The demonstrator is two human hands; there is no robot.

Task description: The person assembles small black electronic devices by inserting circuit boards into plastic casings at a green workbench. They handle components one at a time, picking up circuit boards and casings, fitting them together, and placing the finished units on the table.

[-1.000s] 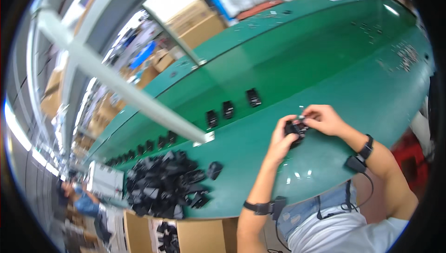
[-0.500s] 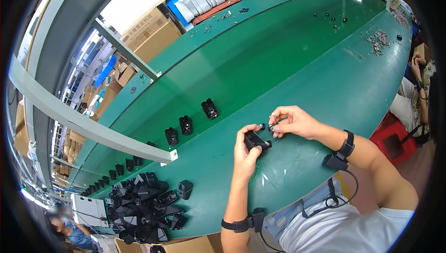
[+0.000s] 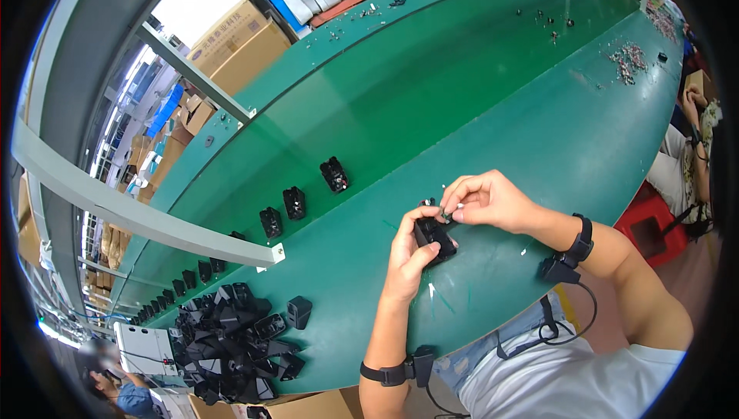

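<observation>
My left hand (image 3: 405,261) grips a black plastic housing (image 3: 439,245) between thumb and fingers, just above the green table. The housing is tilted, and its hollow side partly shows. My right hand (image 3: 493,202) is closed in a pinch at the housing's far end. Between its fingertips is a small dark part with a pale bit (image 3: 446,217), too small to name exactly. The fingers of both hands almost meet there.
Black housings (image 3: 334,175) stand spaced along the green belt (image 3: 431,103). A heap of similar housings (image 3: 227,334) lies at the left, beside a white box (image 3: 144,348). A grey metal frame (image 3: 146,207) crosses the left side. Small wired parts (image 3: 628,61) lie far right, near a seated person.
My right hand has come in against the housing with the small part. My left hand has turned the housing so more of its hollow side shows. The whole view has shifted slightly.
</observation>
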